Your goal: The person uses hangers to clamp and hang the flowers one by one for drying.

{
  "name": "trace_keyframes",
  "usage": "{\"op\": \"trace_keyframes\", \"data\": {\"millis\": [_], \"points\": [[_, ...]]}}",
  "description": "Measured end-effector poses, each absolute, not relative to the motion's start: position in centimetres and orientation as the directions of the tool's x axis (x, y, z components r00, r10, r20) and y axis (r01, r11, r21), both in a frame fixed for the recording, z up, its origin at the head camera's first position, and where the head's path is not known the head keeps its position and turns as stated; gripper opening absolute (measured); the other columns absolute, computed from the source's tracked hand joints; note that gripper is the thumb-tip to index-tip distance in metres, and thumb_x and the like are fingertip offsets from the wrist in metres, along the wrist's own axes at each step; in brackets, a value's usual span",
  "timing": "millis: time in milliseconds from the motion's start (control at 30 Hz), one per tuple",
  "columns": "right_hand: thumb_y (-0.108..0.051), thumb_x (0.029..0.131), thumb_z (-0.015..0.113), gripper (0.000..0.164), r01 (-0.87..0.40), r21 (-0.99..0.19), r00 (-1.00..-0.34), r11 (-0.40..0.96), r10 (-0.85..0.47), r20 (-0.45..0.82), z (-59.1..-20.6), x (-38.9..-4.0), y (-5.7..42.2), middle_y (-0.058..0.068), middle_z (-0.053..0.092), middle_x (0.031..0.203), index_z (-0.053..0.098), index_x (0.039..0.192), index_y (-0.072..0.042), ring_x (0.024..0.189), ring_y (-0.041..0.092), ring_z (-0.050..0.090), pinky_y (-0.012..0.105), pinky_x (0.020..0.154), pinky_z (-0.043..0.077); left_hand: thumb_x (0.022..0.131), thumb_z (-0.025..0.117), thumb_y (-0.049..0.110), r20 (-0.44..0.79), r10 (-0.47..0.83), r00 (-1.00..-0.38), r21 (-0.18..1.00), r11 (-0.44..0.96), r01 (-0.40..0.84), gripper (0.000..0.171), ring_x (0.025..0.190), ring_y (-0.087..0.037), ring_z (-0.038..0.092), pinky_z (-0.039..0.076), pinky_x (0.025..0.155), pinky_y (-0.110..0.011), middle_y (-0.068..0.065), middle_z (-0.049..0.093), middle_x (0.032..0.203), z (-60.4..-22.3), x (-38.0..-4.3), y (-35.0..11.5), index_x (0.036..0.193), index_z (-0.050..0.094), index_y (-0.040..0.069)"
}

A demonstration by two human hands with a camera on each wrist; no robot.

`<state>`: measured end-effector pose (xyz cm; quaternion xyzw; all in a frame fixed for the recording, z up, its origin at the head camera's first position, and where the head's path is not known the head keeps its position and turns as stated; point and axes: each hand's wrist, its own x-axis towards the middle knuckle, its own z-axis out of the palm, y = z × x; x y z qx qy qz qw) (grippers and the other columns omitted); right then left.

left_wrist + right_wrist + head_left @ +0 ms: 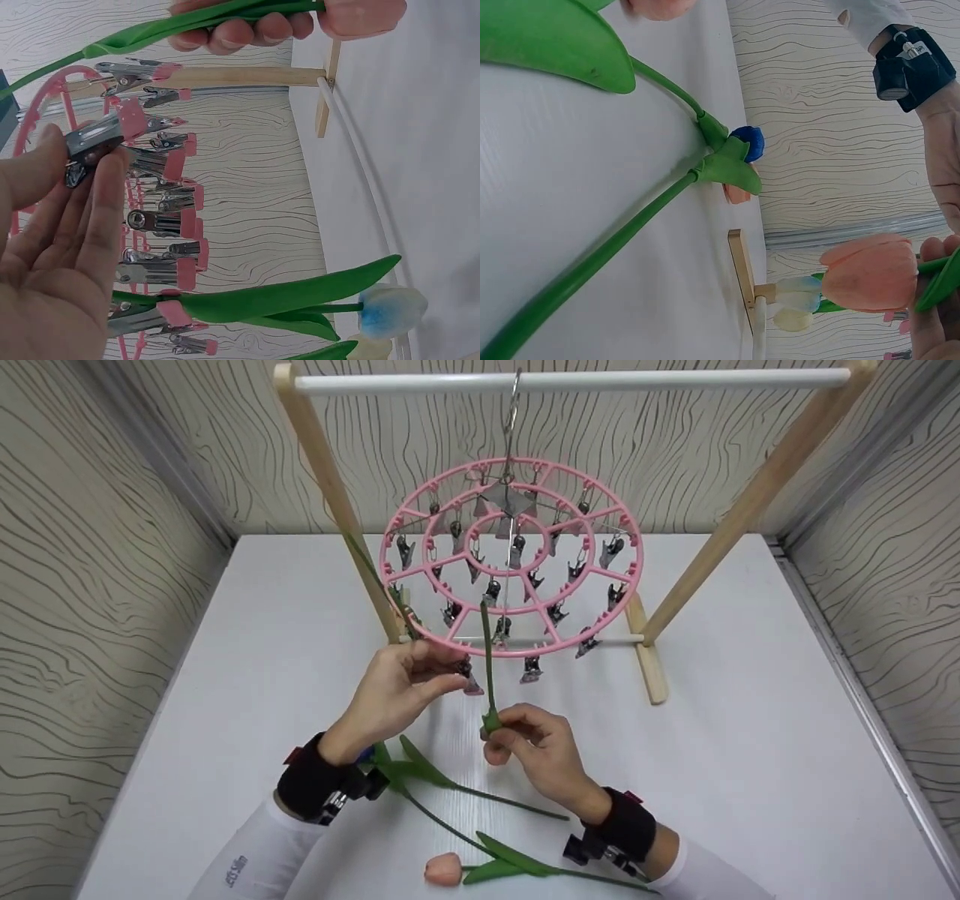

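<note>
My left hand (pixel 390 690) pinches a metal clip (pixel 97 139) with pink tips, at the near left rim of the round pink hanger (pixel 384 566). Just right of and below it, my right hand (pixel 544 746) grips an artificial tulip by its green leaves and stem (pixel 488 660). That tulip hangs head down, its stem end pointing up toward the hanger and its peach bloom (pixel 870 274) below the fingers. Left of my left hand, a white-and-blue tulip (pixel 394 311) hangs bloom down from the hanger, with a pale yellow bloom (pixel 793 321) beside it.
A wooden stand (pixel 750 510) with a white top bar (pixel 675 380) carries the hanger by its hook. Several clips dangle from its rings. On the white table (pixel 750 780) lie more artificial tulips, including a peach one (pixel 443 868) at the front and a blue one (pixel 748 142).
</note>
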<state>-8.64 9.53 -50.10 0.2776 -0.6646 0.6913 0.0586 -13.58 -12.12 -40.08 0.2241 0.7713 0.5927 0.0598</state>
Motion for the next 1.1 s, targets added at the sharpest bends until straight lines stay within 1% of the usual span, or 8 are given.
{"op": "trace_keyframes", "data": {"millis": [200,400,633,800,1100], "points": [[0.008,0.090,0.057,0.014,-0.456,-0.885,-0.846,-0.090,-0.266,0.463,-50.11,-8.61,9.42,0.022,0.070,0.086,0.063,0.100,0.000,0.065,0.017,0.066,0.028,0.057,0.056,0.084,0.074,0.016,0.241,0.401,-0.884,0.906,0.234,0.353,0.021,0.083,-0.008,0.072,0.060,0.076,-0.024,-0.007,0.074,0.095,-40.01,-12.98,-12.05,0.103,0.070,0.008],[0.010,0.089,0.057,0.015,-0.469,-0.880,-0.844,-0.069,-0.258,0.470,-50.17,-8.71,9.36,0.023,0.071,0.086,0.064,0.099,0.002,0.065,0.014,0.066,0.027,0.057,0.056,0.085,0.073,0.020,0.263,0.440,-0.859,0.882,0.251,0.399,0.020,0.085,-0.008,0.071,0.059,0.078,-0.024,-0.004,0.073,0.096,-39.66,-12.69,-11.83,0.101,0.068,0.009],[0.008,0.090,0.058,0.016,-0.483,-0.873,-0.841,-0.067,-0.243,0.484,-50.27,-8.81,9.27,0.022,0.070,0.083,0.065,0.100,-0.002,0.060,0.021,0.063,0.029,0.055,0.055,0.085,0.072,0.019,0.243,0.447,-0.861,0.893,0.244,0.379,0.016,0.083,-0.008,0.070,0.059,0.080,-0.026,-0.003,0.073,0.091,-39.30,-12.59,-11.93,0.098,0.069,0.010],[0.007,0.090,0.058,0.014,-0.489,-0.870,-0.840,-0.059,-0.239,0.488,-50.28,-8.93,9.20,0.021,0.068,0.078,0.065,0.099,-0.003,0.057,0.024,0.060,0.028,0.052,0.053,0.085,0.072,0.018,0.223,0.434,-0.873,0.903,0.246,0.352,0.012,0.081,-0.006,0.069,0.058,0.077,-0.023,-0.004,0.073,0.089,-39.33,-12.63,-11.96,0.094,0.070,0.010],[0.009,0.089,0.058,0.014,-0.474,-0.880,-0.851,-0.016,-0.246,0.463,-50.61,-9.16,9.19,0.021,0.066,0.074,0.065,0.097,-0.001,0.055,0.027,0.057,0.027,0.052,0.051,0.085,0.073,0.018,0.209,0.427,-0.880,0.915,0.232,0.330,0.011,0.076,-0.005,0.069,0.058,0.072,-0.022,-0.005,0.073,0.087,-39.33,-12.59,-11.89,0.090,0.070,0.009]]}}
